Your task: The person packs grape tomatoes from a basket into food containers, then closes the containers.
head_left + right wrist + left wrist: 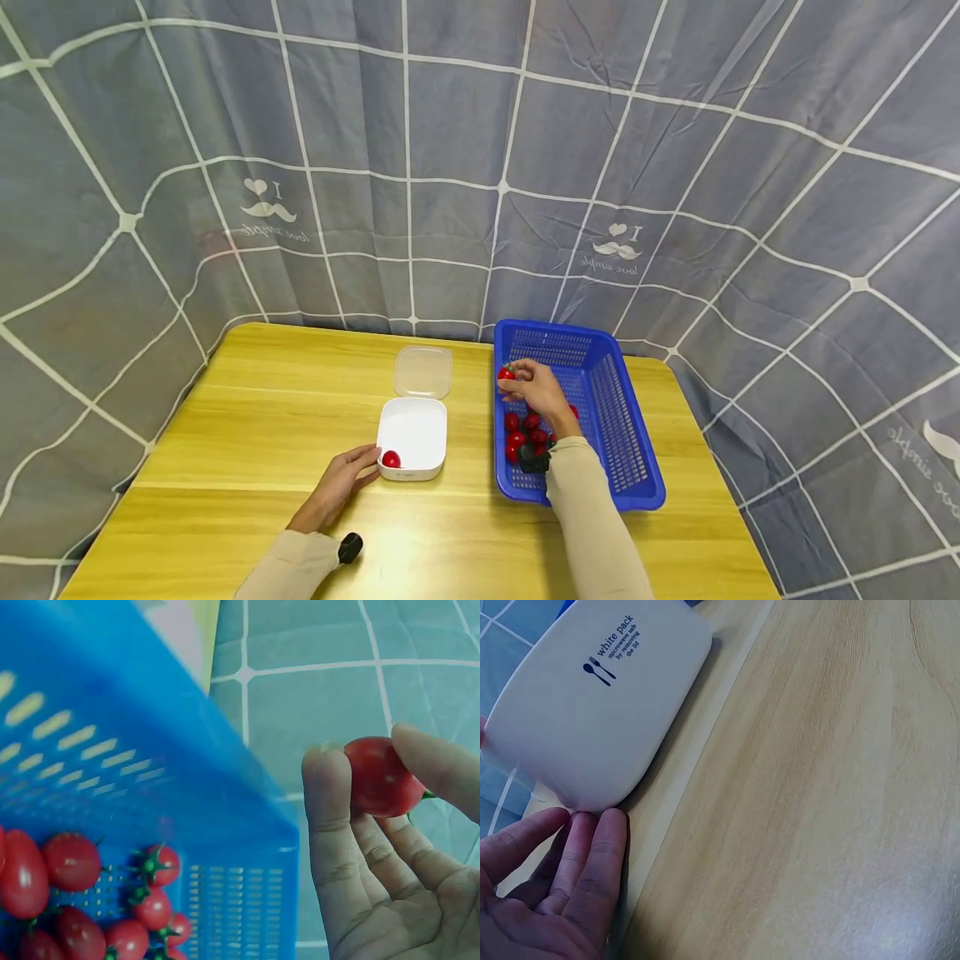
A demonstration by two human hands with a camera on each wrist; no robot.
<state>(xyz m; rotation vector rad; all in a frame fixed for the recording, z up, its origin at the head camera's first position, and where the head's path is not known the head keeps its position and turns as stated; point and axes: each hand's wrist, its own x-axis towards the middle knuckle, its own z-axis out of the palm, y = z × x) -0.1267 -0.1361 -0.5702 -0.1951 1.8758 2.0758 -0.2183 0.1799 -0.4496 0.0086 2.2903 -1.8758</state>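
Between thumb and fingers my right hand [536, 389] pinches a red cherry tomato [384, 777] with a green stem, held over the left side of the blue basket [633, 433]. Several more cherry tomatoes [71, 861] lie in the basket, partly hidden by my right wrist in the head view. My left hand [341, 482] rests its straight fingertips against the left side of a white square container [415, 425]. One cherry tomato [391, 459] sits in that container's near left corner. Printed text and a fork-and-spoon mark show on the container's wall in the left wrist view.
A translucent lid [423, 372] lies on the wooden table [285, 408] just behind the white container. The basket stands to the container's right, with raised perforated walls. A grey checked curtain [450, 208] hangs behind the table and along both sides.
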